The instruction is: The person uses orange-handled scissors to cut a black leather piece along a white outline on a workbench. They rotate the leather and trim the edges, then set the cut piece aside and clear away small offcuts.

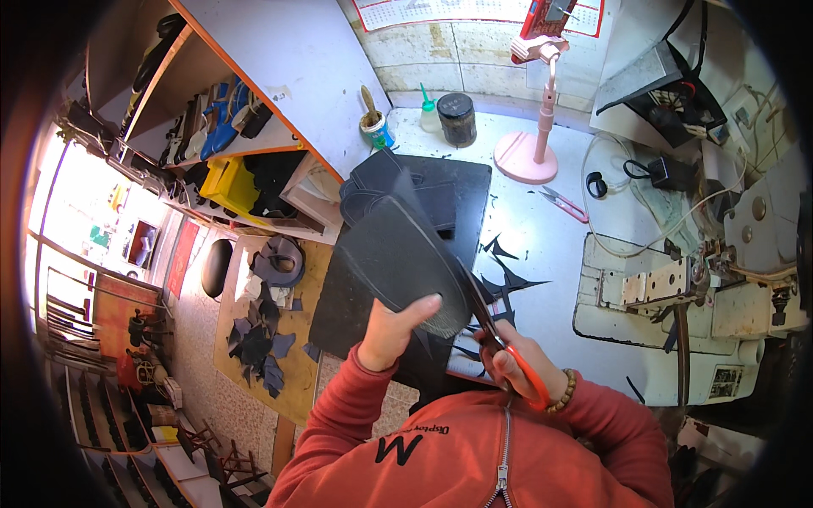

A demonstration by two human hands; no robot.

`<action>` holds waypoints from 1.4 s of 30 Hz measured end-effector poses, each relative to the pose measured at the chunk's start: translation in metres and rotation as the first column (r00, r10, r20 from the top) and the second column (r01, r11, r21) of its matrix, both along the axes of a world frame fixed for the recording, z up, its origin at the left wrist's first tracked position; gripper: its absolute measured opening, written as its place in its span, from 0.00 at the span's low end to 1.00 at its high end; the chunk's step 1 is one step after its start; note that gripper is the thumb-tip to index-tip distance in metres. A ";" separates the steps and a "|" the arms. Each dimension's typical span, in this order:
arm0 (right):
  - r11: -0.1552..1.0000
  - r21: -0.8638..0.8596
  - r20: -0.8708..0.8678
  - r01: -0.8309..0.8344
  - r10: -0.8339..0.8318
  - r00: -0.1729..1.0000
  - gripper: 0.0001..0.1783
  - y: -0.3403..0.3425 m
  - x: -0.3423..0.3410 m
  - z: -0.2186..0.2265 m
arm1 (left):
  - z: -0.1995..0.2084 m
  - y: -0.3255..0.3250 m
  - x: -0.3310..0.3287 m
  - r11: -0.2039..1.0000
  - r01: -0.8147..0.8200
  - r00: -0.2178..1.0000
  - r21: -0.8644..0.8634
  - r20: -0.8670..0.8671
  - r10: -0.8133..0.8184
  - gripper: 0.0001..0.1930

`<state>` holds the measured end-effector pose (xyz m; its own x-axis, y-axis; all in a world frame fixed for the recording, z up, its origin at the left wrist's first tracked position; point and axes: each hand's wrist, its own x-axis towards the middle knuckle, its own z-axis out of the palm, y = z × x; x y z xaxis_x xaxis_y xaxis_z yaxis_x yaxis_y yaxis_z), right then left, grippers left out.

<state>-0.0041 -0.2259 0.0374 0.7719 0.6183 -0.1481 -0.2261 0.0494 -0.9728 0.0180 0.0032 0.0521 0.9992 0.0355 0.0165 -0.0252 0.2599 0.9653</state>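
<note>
My left hand [392, 332] grips a dark grey sheet of leather-like material [394, 254], the thumb lying on top and the fingers hidden under it. The piece has a rounded near end and a small dark hole close to my thumb. In my right hand [518, 362] is a pair of scissors [537, 378] with red-orange handles. Their dark blades run along the right edge of the sheet; whether they are parted I cannot tell. Beneath lies a black mat [334, 317]. Stitched dark pieces [373, 175] rest on its far part, and black offcuts [508, 278] are scattered to the right.
Right of the mat stand a pink phone stand [527, 159], small pink-handled snips [565, 206] and a sewing machine [660, 284]. A dark jar [457, 120], a green-tipped bottle [428, 114] and a brush in a pot [377, 129] line the back. Scraps [258, 343] cover a lower board at left.
</note>
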 end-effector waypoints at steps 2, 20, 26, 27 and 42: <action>0.999 -0.054 0.094 -0.007 0.012 0.995 0.42 0.001 0.006 -0.003 | 0.000 -0.004 -0.003 0.998 0.059 0.998 0.020 -0.014 -0.058 0.20; 1.000 -0.011 0.108 0.028 -0.026 0.994 0.45 0.002 0.007 -0.002 | 0.005 -0.003 -0.008 0.965 0.257 0.963 0.050 -0.096 -0.251 0.16; 0.997 -0.069 0.121 0.035 -0.027 0.992 0.49 0.001 0.009 0.000 | 0.007 -0.002 -0.010 0.948 0.314 0.938 0.054 -0.169 -0.301 0.19; 0.993 -0.113 0.120 0.044 -0.031 0.992 0.49 0.000 0.008 0.000 | 0.007 -0.002 -0.011 0.947 0.314 0.942 0.071 -0.146 -0.302 0.19; 0.998 -0.058 0.083 0.018 -0.013 0.996 0.47 0.000 0.012 0.007 | 0.009 -0.003 -0.015 0.879 0.472 0.868 0.071 -0.214 -0.449 0.20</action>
<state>0.0077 -0.2264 0.0445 0.7924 0.5982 -0.1195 -0.1449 -0.0058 -0.9894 0.0031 0.0004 0.0613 0.8863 -0.4199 -0.1955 0.2518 0.0825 0.9643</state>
